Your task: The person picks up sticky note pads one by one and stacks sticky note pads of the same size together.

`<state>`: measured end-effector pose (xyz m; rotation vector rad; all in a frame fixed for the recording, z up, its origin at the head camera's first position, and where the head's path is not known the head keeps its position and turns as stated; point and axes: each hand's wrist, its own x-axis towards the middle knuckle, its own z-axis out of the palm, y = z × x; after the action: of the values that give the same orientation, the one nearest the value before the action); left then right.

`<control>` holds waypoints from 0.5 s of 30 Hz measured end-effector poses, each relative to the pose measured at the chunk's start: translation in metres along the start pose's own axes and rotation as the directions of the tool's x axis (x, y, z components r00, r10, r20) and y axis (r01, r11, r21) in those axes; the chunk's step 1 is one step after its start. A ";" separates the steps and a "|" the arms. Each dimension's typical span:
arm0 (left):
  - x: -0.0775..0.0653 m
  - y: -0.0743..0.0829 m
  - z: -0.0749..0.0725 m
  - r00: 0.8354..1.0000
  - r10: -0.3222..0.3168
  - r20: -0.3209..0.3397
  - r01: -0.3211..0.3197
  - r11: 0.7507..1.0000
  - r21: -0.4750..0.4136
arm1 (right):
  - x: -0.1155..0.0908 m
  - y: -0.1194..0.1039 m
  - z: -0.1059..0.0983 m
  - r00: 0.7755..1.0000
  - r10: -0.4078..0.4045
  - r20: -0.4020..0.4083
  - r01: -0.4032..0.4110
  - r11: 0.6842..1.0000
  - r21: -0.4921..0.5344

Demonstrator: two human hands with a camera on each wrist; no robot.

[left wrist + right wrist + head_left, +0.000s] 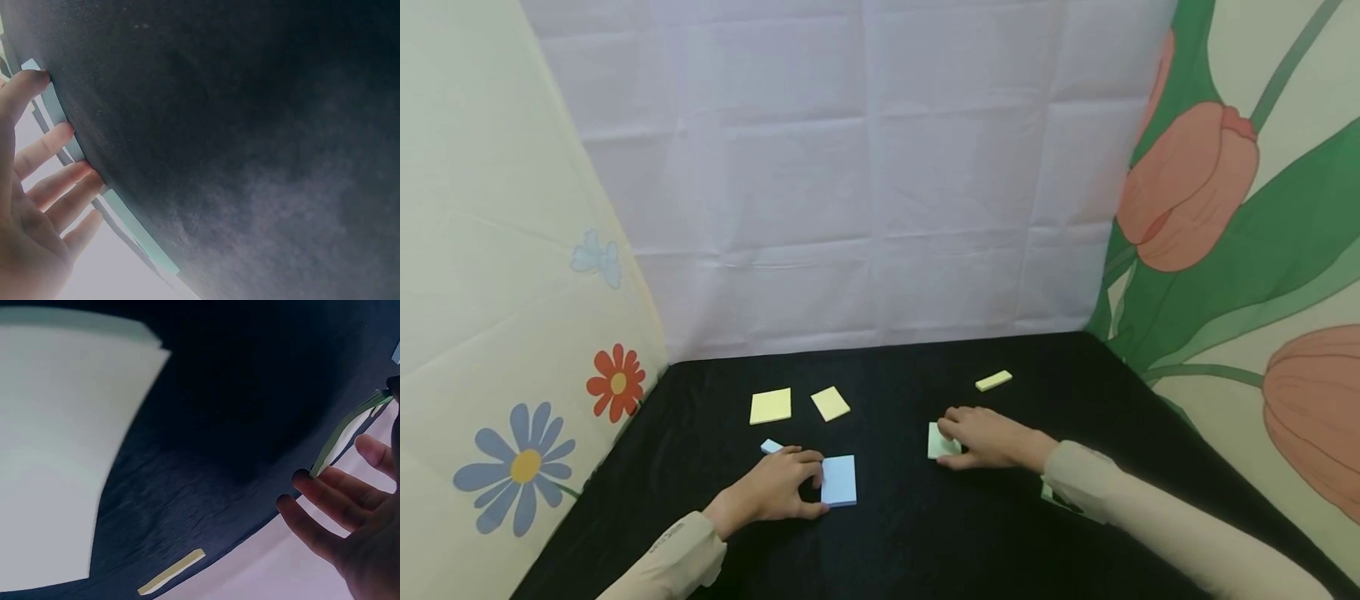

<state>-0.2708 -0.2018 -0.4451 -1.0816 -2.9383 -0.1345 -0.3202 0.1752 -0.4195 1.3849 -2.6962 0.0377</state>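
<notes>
My left hand (778, 485) grips a square blue sticky-note pad (839, 481) by its left side, thumb at the near corner and fingers toward the far one. In the left wrist view, the fingertips lie along the pad's edge (55, 107). A smaller pale green sticky-note pad (942, 442) is pinched in my right hand (988, 436), between thumb and fingers. The right wrist view shows this green pad (340, 437) slightly bowed. Just beyond the left hand's knuckles lies a narrow blue pad (771, 447), partly covered by the hand.
Two yellow pads, a larger one (771, 406) and a smaller one (831, 403), lie at the back left. A narrow yellow pad (994, 381) is at the back right. Under my right sleeve, another green pad (1058, 495) is mostly hidden. Black cloth (895, 550) covers the table.
</notes>
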 end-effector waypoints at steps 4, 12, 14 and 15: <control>-0.001 -0.001 0.001 1.000 -0.005 0.002 0.005 1.000 -0.008 | 0.005 -0.004 0.002 1.000 -0.019 0.002 0.019 1.000 -0.013; -0.001 -0.002 0.003 1.000 -0.002 -0.003 0.002 1.000 -0.008 | 0.012 -0.012 0.001 0.999 -0.051 -0.010 0.051 0.998 -0.032; -0.001 -0.002 0.003 1.000 0.000 -0.006 0.000 1.000 -0.008 | 0.013 -0.014 0.001 0.998 -0.056 -0.013 0.055 0.998 -0.041; -0.001 -0.002 0.003 1.000 0.001 -0.008 -0.001 1.000 -0.008 | 0.014 -0.015 0.000 0.998 -0.058 -0.014 0.057 0.997 -0.043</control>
<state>-0.2716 -0.2040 -0.4481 -1.0816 -2.9326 -0.1503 -0.3165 0.1554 -0.4189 1.4430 -2.6278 -0.0134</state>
